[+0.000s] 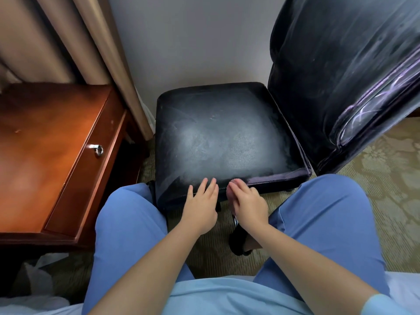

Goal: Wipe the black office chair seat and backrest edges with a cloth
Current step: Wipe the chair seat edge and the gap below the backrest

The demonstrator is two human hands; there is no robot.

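At near edge of seat [222, 137], both hands sit side by side. Left hand [201, 206] lies flat, fingers [210, 185] straight and slightly spread, tips touching the front lip of the seat, holding nothing. Right hand [248, 206] just beside it, fingers curled in toward the same lip; something dark hangs below the wrist, maybe a cloth, can't tell, and can't confirm a grip. Seat spreads away from the fingers toward the wall, dusty grey haze across its middle, darker cleaner band along the near edge. Backrest [341, 76] stands off to the right, so chair faces left; its edge runs diagonally up-right, well apart from both hands, right hand nearer. Judgement: seat wipe likely in hand, stroke would run forward or sideways along the near edge; backrest edges probably a right-hand reach. Wooden counter [56, 142] at left with a ring pull [98, 149], curtain [68, 37] behind it, carpet below.
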